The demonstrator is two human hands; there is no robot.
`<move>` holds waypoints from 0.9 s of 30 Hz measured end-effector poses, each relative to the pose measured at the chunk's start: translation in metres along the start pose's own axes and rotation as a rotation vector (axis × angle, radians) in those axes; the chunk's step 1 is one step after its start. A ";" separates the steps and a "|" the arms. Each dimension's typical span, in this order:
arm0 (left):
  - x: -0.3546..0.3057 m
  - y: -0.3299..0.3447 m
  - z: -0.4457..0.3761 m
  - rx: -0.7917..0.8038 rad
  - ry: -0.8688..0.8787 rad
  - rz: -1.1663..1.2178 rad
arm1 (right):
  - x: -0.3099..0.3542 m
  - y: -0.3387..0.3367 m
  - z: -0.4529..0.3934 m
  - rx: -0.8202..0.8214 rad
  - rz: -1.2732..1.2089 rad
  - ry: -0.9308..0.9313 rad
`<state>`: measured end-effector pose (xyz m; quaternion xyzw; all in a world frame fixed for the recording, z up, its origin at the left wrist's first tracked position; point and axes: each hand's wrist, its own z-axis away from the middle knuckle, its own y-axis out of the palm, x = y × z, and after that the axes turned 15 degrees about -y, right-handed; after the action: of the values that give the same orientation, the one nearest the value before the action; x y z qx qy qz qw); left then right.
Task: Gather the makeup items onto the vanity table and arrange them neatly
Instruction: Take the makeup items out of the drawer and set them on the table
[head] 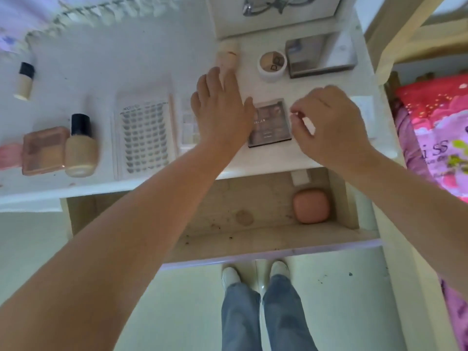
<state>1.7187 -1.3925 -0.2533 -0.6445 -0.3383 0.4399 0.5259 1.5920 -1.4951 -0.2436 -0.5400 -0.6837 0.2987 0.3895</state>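
Makeup items lie spread over the white vanity worktop (298,89): a dark eyeshadow palette (272,122) sits between the two hands near the front edge, a lash tray (144,138) lies to its left, then a foundation bottle (81,148) touching a pink compact (43,148), with a smaller bottle (24,81) well apart farther back. The left hand (220,110) is spread flat with straight fingers, its thumb at the palette's left edge and its fingertips near a pale tube (227,55); its grip holds nothing. The right hand (326,120) has its fingers curled and pinches a small white item (309,125) just above the palette's right side; blur hides what it is. The step in hand looks like squaring the palette and placing the small piece beside it. To do it well, I would steady the palette with the flat left hand, set the white piece down parallel to its edge, then draw the scattered bottles on the left closer into a row. A round white jar (272,64) and a grey box (319,55) stand at the back right under a mirror (276,11). Below the worktop an open drawer (253,239) holds a pink sponge case (311,205) in its right corner, which probably belongs up top too. A pink patterned bedcover (435,122) shows at the right, and pale floor lies underfoot
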 end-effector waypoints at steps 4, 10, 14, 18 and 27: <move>0.026 0.012 0.091 -0.080 0.491 0.174 | 0.039 0.002 0.081 0.325 -0.238 0.047; 0.045 0.052 0.160 0.628 0.132 -0.135 | 0.028 0.058 0.115 0.963 -0.109 0.736; 0.038 0.059 0.165 0.691 -0.049 -0.151 | 0.032 0.078 0.115 0.972 -0.053 0.791; 0.037 0.061 0.161 0.695 -0.090 -0.192 | 0.034 0.055 0.115 0.835 -0.089 0.699; -0.040 0.102 0.133 0.635 0.148 -0.028 | 0.019 -0.034 0.161 0.594 -0.063 0.625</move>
<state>1.5779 -1.4000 -0.3519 -0.4737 -0.1536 0.4681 0.7300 1.4350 -1.4828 -0.2950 -0.4480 -0.4332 0.2925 0.7253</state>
